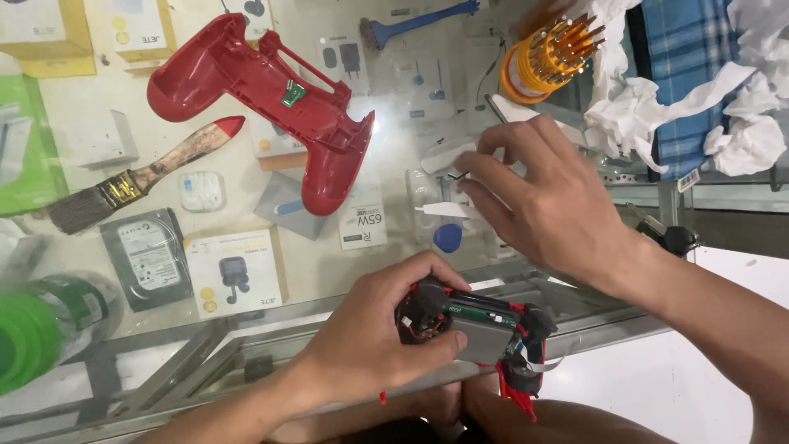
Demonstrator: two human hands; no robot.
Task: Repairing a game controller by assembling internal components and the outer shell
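Note:
My left hand point(374, 333) grips an opened game controller point(481, 325) at the near edge of the glass counter, its green circuit board, grey battery and red frame exposed. My right hand point(542, 197) reaches out over the counter with fingers spread, fingertips touching small white plastic parts point(448, 160) that lie on the glass. A blue pick point(448, 238) lies just below those fingers. The red controller back shell point(263, 99) lies upside down farther left.
A paintbrush with a red-tipped wooden handle point(140, 177) and a hard drive point(148, 259) lie at the left. An orange screwdriver bit holder point(546, 57) stands at the back right beside crumpled white tissue point(657, 107). A blue plastic tool point(419, 25) lies at the back. Boxed accessories show under the glass.

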